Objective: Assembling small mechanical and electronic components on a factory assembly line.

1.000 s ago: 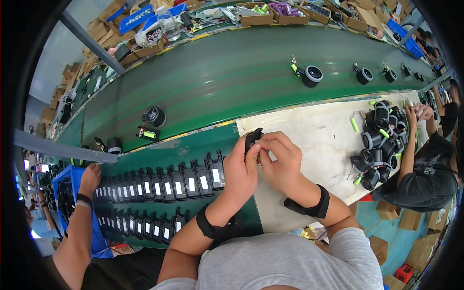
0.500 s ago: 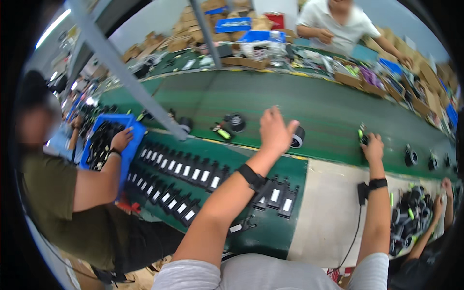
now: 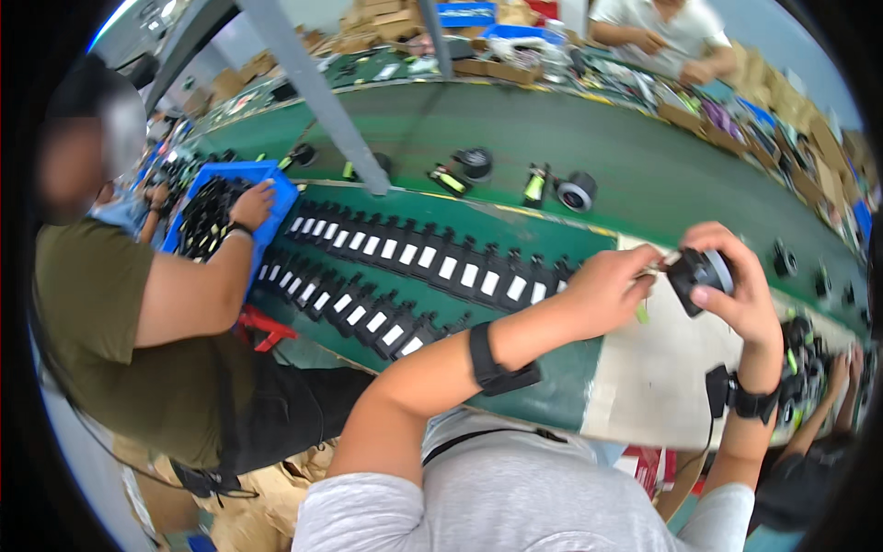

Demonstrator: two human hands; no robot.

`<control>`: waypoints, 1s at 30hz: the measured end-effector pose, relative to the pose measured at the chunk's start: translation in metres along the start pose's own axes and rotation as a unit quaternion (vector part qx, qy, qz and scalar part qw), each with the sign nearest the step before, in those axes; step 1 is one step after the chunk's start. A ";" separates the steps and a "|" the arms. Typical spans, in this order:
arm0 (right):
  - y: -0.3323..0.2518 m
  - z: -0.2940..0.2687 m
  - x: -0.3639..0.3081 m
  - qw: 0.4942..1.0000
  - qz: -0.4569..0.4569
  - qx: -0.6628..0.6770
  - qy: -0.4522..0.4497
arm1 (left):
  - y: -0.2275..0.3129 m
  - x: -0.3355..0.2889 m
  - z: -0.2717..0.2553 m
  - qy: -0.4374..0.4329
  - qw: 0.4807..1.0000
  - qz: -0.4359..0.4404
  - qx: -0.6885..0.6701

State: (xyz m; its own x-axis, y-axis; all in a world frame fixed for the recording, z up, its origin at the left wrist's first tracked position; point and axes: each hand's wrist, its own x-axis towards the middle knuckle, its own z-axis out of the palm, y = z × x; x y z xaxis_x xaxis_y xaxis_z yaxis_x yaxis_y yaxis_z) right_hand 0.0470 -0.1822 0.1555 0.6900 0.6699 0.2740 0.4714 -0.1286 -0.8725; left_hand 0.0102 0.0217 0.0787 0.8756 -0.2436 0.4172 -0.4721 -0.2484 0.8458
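Note:
Over the pale board (image 3: 635, 386), my right hand (image 3: 752, 299) grips a black device (image 3: 692, 278) with a round body and a silvery rim. My left hand (image 3: 612, 293) is at the device's left side, its thumb and fingers pinched together. What they pinch is too small to make out. A yellow-green piece (image 3: 642, 314) shows just below these fingertips. Left of my hands, black rectangular packs (image 3: 448, 268) with white labels lie in two slanting rows on the green table (image 3: 561, 386).
Beyond the table runs a green conveyor belt (image 3: 414, 124) carrying several similar round devices (image 3: 577, 191). To the left, a co-worker (image 3: 175, 340) reaches into a blue bin (image 3: 285, 191) of black parts. A grey post (image 3: 313, 92) stands ahead. More devices (image 3: 802, 368) are heaped at right, beside another person's hands.
My right hand has lifted the device off the belt and drawn it nearer. My left hand has moved right, from over the belt to the device. The view has shifted.

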 end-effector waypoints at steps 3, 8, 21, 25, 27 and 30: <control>-0.011 0.023 -0.025 0.999 0.001 0.029 0.018 | 0.023 -0.059 -0.009 -0.044 0.998 -0.049 -0.008; 0.007 0.071 -0.081 0.998 0.012 0.068 0.012 | 0.026 -0.141 -0.013 -0.104 0.967 -0.182 -0.144; 0.112 0.080 -0.088 0.950 0.133 -0.125 0.255 | -0.060 -0.075 0.011 0.019 0.965 -0.261 0.001; 0.139 0.071 -0.078 0.935 0.145 -0.208 0.249 | -0.081 -0.059 0.027 0.013 0.958 -0.191 0.212; 0.149 0.077 -0.078 0.941 0.139 -0.214 0.220 | -0.087 -0.059 0.031 -0.016 0.942 -0.197 0.271; 0.151 0.079 -0.074 0.947 0.141 -0.183 0.226 | -0.081 -0.054 0.033 -0.054 0.923 -0.196 0.328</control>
State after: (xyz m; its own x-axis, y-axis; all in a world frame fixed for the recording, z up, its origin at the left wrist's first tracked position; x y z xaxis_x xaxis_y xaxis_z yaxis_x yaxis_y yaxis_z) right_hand 0.0232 -0.1934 -0.0290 0.9421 0.2014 0.2682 0.3354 -0.5549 -0.7613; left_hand -0.0019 0.0239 -0.0235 0.9935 -0.0978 0.0575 -0.1134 -0.8419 0.5276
